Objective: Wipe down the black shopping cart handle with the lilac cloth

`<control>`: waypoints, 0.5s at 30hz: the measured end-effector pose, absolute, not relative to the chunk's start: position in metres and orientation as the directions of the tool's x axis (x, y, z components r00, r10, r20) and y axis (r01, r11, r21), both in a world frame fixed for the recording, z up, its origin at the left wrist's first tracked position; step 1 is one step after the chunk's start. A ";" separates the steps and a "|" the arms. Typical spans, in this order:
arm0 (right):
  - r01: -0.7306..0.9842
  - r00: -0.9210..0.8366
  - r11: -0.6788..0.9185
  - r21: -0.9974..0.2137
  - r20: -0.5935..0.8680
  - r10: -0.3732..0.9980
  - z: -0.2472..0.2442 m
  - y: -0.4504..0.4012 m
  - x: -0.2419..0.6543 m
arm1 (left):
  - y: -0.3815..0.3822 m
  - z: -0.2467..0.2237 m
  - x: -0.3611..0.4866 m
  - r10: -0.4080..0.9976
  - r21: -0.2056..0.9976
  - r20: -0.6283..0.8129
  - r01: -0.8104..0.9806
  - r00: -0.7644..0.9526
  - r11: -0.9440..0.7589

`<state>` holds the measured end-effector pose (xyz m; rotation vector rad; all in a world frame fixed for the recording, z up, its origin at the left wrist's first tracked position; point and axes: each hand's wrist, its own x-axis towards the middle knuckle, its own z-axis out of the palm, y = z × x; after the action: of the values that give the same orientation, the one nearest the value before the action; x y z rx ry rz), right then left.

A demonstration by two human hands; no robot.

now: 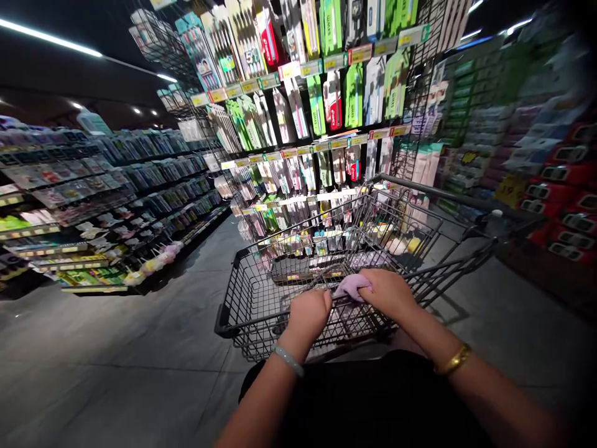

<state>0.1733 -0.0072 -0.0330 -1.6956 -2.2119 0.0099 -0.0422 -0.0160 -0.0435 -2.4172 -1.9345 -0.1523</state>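
Observation:
A dark wire shopping cart (227,320) stands sideways in front of me, its basket to the left and its handle end to the right. My left hand (309,312) is closed around the cart's near top rail. Beside it, my right hand (390,291) grips a crumpled lilac cloth (353,286) against the same rail. The cloth bulges out between thumb and fingers and partly covers the rail. Both hands are close together but apart. The fingertips of each are hidden behind the rail or cloth.
Past the cart rises a rack of packaged toothbrushes (333,102) with price labels along its shelves. More stocked shelves (153,155) line the left. On the right, blurred red packages (564,205) are stacked. Grey floor (153,367) runs around the cart.

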 end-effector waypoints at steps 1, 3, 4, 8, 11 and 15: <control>0.937 -0.200 0.267 -0.224 0.282 0.938 -0.034 -0.007 0.180 | -0.016 -0.040 -0.051 0.971 0.025 0.103 0.975 0.216 -0.220; 0.933 -0.190 0.271 -0.235 0.315 0.930 -0.037 -0.007 0.191 | -0.014 -0.033 -0.076 0.982 -0.008 0.097 0.987 0.163 -0.163; 0.932 -0.194 0.280 -0.233 0.331 0.923 -0.039 -0.007 0.196 | -0.013 -0.031 -0.089 0.986 -0.024 0.083 0.990 0.142 -0.140; 0.947 -0.179 0.253 -0.197 0.328 0.927 -0.041 -0.004 0.213 | -0.011 -0.032 -0.130 0.996 -0.066 -0.017 0.994 0.091 -0.092; 0.971 -0.105 0.157 -0.178 0.269 0.957 -0.034 -0.002 0.220 | -0.009 -0.041 -0.134 0.996 -0.103 -0.048 0.991 0.076 -0.081; 0.982 -0.022 0.049 -0.181 0.150 0.988 -0.021 -0.006 0.189 | -0.006 -0.048 -0.121 0.989 -0.141 -0.070 0.980 0.132 -0.140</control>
<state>0.1888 -0.0060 -0.0209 -2.0171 -2.0917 0.0383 -0.1213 -0.0063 -0.0479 -2.3165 -2.0185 0.2244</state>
